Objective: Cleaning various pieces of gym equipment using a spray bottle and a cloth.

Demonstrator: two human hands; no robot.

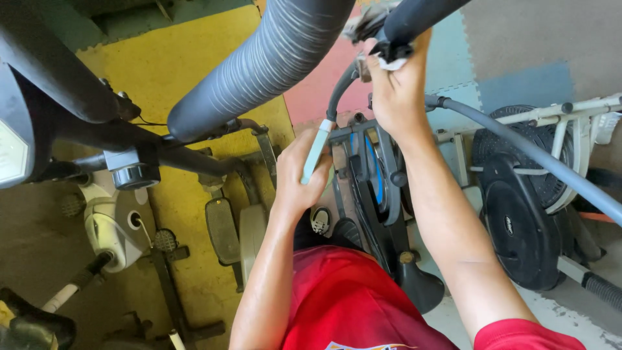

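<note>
My right hand [396, 87] is raised and closed on a whitish cloth [391, 63], pressing it against the end of a dark padded handlebar [414, 18] of an exercise machine. My left hand [303, 172] is lower and grips a slim pale blue-green bar-shaped object [315, 150], held upright. A thick ribbed grey foam handle [259, 65] crosses the view just left of both hands. Below my arms stands the machine's dark frame with a blue flywheel [374, 172] and pedals.
A second exercise bike with a white body [110, 223] and a pedal stands at the left on yellow foam floor mats [188, 58]. Another machine with a black disc flywheel [518, 227] and a grey bar [538, 159] stands at the right. My red shirt [350, 304] fills the bottom.
</note>
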